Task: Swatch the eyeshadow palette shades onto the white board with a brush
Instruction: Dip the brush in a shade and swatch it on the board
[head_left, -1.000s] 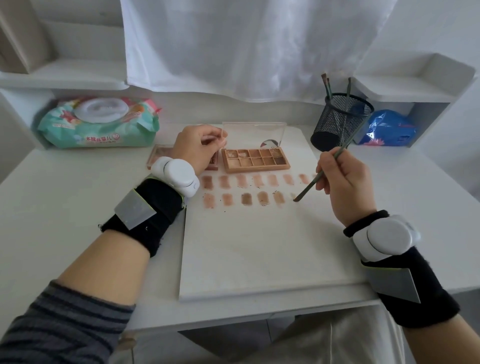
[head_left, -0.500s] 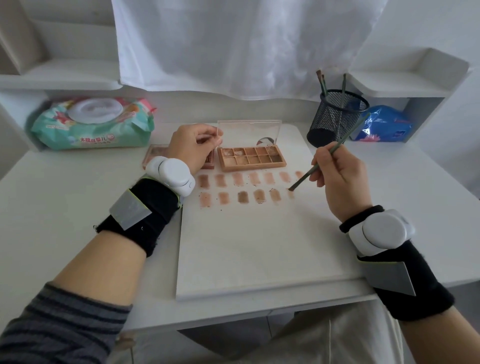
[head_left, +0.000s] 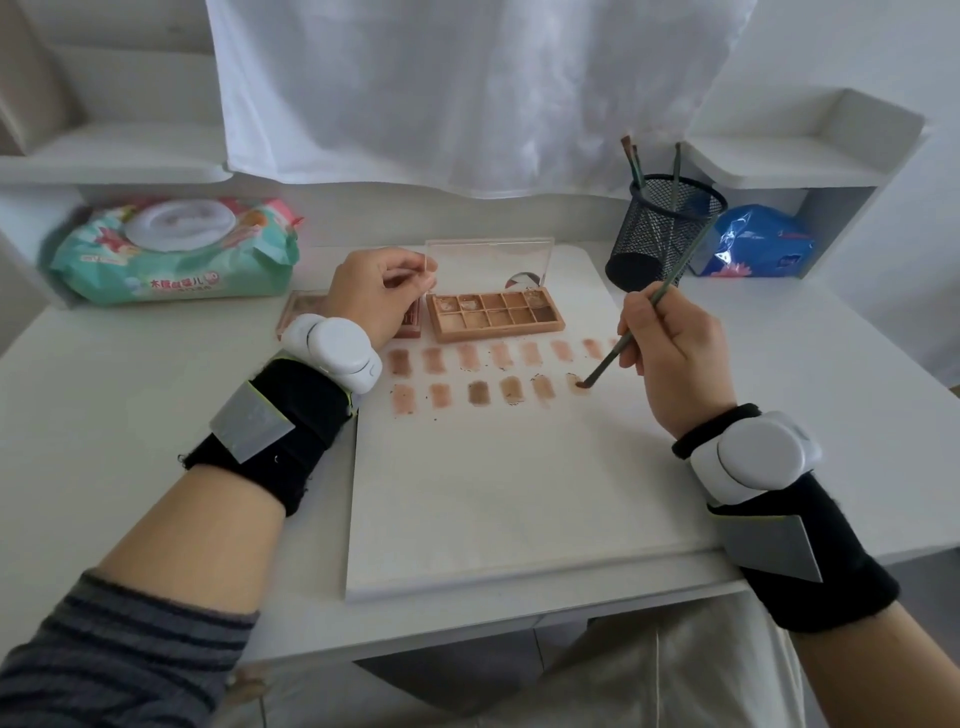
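Observation:
A white board (head_left: 493, 493) lies flat on the desk, with two rows of several brown and pink swatches (head_left: 478, 392) across its far part. The open eyeshadow palette (head_left: 496, 316) sits at the board's far edge, clear lid upright. My right hand (head_left: 675, 353) grips a thin green brush (head_left: 631, 336); its tip touches the board at the right end of the lower swatch row. My left hand (head_left: 376, 299) rests left of the palette, fingers pinched at the lid's corner. A second pink palette (head_left: 298, 314) lies partly hidden under that hand.
A black mesh cup (head_left: 660, 234) holding several brushes stands at the back right, close to my brush handle. A pack of wet wipes (head_left: 176, 252) lies at the back left. A blue bag (head_left: 753, 241) sits in the right shelf nook. A white cloth hangs behind.
My right hand brought the brush down and leftward until its tip met the board at the end of the lower row. The left hand stayed by the palette.

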